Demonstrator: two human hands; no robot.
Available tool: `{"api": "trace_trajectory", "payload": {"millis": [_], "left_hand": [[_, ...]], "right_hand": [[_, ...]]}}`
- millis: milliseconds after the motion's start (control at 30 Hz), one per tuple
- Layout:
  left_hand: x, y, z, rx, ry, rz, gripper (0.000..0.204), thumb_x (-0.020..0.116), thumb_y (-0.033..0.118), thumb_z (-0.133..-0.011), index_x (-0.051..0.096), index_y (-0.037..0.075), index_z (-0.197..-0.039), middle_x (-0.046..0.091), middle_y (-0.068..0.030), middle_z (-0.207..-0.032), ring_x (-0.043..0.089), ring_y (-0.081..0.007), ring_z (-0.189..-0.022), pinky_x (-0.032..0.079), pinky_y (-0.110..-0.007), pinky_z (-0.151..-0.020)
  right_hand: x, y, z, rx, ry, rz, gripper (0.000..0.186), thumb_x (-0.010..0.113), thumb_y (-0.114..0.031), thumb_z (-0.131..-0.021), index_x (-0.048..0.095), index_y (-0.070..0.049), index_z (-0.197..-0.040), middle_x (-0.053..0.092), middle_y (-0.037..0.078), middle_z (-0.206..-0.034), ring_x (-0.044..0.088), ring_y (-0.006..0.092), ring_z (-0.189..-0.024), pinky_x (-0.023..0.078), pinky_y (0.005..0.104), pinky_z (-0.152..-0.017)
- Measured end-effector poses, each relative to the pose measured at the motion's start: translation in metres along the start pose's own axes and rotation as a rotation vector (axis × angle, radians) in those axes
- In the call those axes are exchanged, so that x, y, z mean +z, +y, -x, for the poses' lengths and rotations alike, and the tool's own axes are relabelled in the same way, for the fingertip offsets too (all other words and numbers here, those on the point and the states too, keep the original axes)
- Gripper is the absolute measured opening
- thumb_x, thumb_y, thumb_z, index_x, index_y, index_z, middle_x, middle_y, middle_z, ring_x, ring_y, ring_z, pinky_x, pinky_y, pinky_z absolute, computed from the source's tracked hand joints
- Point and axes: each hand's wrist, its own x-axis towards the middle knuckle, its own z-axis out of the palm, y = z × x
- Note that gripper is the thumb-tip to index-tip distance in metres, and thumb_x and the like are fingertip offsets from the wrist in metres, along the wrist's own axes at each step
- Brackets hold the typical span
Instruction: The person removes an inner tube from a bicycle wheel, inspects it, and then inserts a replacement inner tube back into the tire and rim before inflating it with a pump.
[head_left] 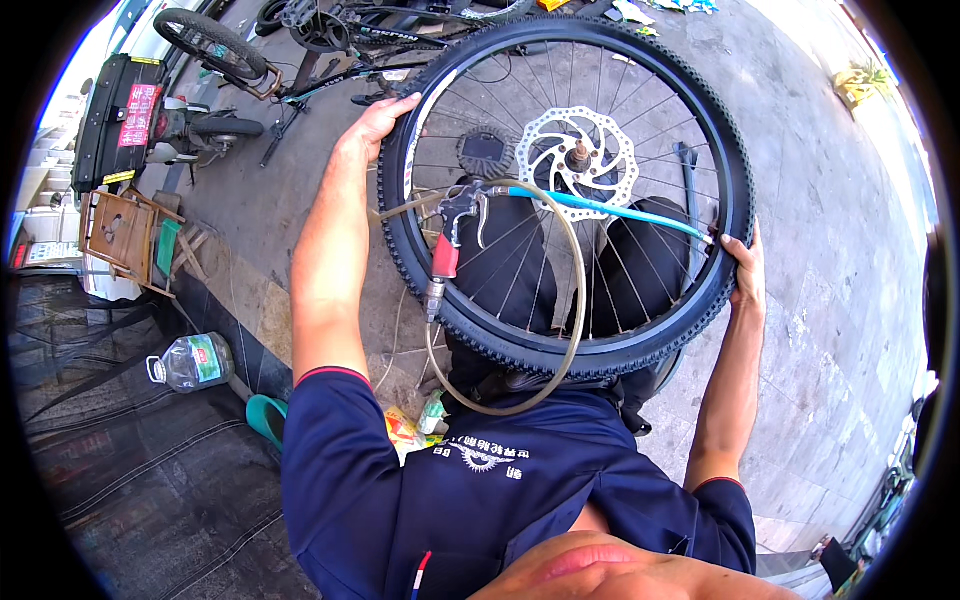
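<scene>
A bicycle wheel with a black knobby tyre and a silver disc rotor is held over my knees. My left hand grips the tyre at the upper left, its thumb on the sidewall. Opposite, my right hand clasps the tyre's right side, thumb near the rim. A tyre inflator gun with a red grip hangs across the left spokes. Its blue hose crosses below the rotor to the rim beside my right thumb; the valve is too small to make out. A clear yellowish air hose loops beneath the gun.
A bicycle lies upside down or tipped beyond the wheel. To the left are a scooter with a black box, a wooden chair and a plastic jug. A green slipper lies near my left elbow.
</scene>
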Motion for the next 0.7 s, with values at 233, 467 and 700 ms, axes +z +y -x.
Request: {"api": "trace_trajectory", "payload": {"millis": [233,467,700], "left_hand": [[0.006,0.144,0.128,0.438,0.019,-0.057,0.039,0.068,0.029,-0.1,0.063,-0.002,-0.124,0.075,-0.0142,-0.095,0.076,-0.0212,-0.083,0.064,-0.031,-0.071],[0.035,0.192,0.229,1.041,-0.169,-0.01,0.037,0.054,0.018,-0.106,0.058,-0.002,-0.138,0.067,-0.0254,-0.128,0.069,-0.0358,-0.118,0.058,-0.044,-0.101],[0.053,0.157,0.249,1.103,-0.074,-0.022,0.034,0.055,0.018,-0.106,0.06,-0.002,-0.133,0.072,-0.0238,-0.112,0.075,-0.0317,-0.094,0.064,-0.043,-0.085]], "right_hand": [[0.003,-0.046,-0.019,-0.31,-0.077,-0.102,0.048,0.072,-0.011,-0.086,0.054,-0.001,-0.128,0.069,0.015,-0.107,0.069,0.0202,-0.082,0.061,0.0328,-0.071],[-0.019,-0.143,-0.071,-0.515,-0.255,-0.192,0.046,0.07,-0.029,-0.098,0.056,0.001,-0.13,0.066,0.013,-0.105,0.065,0.0222,-0.092,0.054,0.0366,-0.084],[-0.034,-0.129,-0.118,-0.443,-0.2,-0.24,0.038,0.074,-0.027,-0.097,0.059,-0.003,-0.123,0.069,0.012,-0.103,0.066,0.0224,-0.092,0.054,0.0366,-0.084]]}}
